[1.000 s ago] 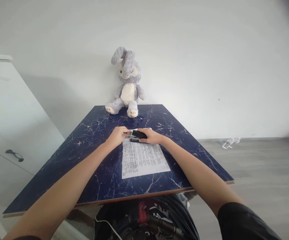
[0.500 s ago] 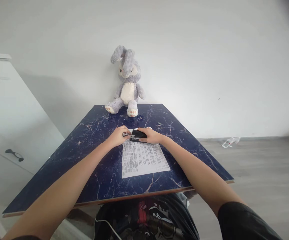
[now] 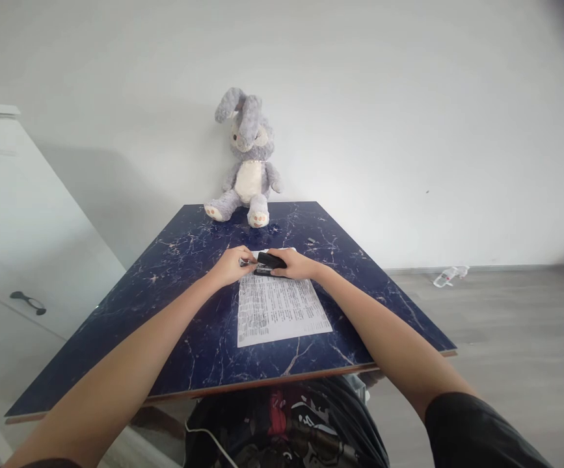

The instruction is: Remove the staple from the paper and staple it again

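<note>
The right hand [image 3: 295, 264] grips an open black stapler [image 3: 270, 260] over printed white paper [image 3: 282, 312], inside the blue marbled desk's near edge [image 3: 233, 385]; the left hand [image 3: 230, 266] pinches a small indistinct item.

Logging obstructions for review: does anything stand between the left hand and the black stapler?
Nothing visible does: the left hand is close to the open end of the stapler, and the right hand holds its other end.
</note>
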The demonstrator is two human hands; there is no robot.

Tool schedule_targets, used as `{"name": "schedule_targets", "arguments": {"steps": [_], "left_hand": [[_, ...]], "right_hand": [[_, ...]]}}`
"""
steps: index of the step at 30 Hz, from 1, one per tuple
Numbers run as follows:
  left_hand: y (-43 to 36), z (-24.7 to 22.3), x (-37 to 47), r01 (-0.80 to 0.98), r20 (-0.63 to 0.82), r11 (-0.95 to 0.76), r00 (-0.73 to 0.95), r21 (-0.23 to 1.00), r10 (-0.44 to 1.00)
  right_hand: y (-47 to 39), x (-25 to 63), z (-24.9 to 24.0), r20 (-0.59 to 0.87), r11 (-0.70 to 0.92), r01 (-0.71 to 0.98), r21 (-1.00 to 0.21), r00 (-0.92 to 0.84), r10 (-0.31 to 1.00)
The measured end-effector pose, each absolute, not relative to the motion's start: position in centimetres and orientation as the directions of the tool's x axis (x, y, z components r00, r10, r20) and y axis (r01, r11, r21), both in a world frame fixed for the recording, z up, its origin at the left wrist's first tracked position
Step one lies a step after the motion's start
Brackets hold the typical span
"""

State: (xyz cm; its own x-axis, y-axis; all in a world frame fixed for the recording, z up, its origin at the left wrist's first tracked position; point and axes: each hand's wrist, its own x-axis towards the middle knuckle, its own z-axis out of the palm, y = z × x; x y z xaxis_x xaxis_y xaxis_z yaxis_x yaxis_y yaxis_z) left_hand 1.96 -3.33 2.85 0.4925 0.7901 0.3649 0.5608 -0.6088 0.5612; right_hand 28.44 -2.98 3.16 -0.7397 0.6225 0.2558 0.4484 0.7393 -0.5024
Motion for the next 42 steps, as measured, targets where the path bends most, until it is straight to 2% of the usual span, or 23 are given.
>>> {"name": "schedule_targets", "arguments": {"steps": [13,18,22,26,30,35,38,40,42], "left_hand": [[-3.2,3.3,1.4,0.58,0.279,-0.627,0.578,0.52,0.767],[-2.1,3.6,-0.9,0.499,0.157,-0.556,0.635,0.665,0.757],[-1.7,3.3,-1.6,0.405,0.106,-0.475,0.664,0.781,0.74],[-3.0,3.4,0.4,0.405,0.225,-0.543,0.609,0.736,0.76],[-4.1,3.8,2.2,0.419,0.349,-0.63,0.572,0.654,0.742],[-3.3,4.5,1.7,0.412,0.433,-0.618,0.459,0.67,0.776],[-2.4,4.3,0.8,0.382,0.493,-0.596,0.338,0.707,0.802],[-2.0,3.7,0.3,0.459,0.519,-0.583,0.271,0.671,0.811],[-1.7,2.9,0.1,0.578,0.505,-0.56,0.274,0.593,0.818]], "right_hand": [[-2.6,28.6,2.8,0.26,0.743,0.438,-0.506,-0.744,0.616],[-2.2,29.1,2.8,0.256,0.733,0.416,-0.538,-0.748,0.612],[-2.5,29.6,3.1,0.292,0.697,0.304,-0.649,-0.747,0.597],[-3.5,29.2,3.5,0.333,0.658,0.193,-0.728,-0.74,0.585],[-4.1,28.0,3.6,0.385,0.688,0.172,-0.705,-0.722,0.575],[-3.7,27.3,3.5,0.405,0.659,0.225,-0.718,-0.635,0.658],[-3.5,27.4,3.4,0.355,0.687,0.251,-0.682,-0.707,0.611],[-3.7,27.6,3.3,0.322,0.715,0.277,-0.642,-0.75,0.578],[-3.9,27.6,3.3,0.301,0.722,0.298,-0.625,-0.761,0.575]]}}
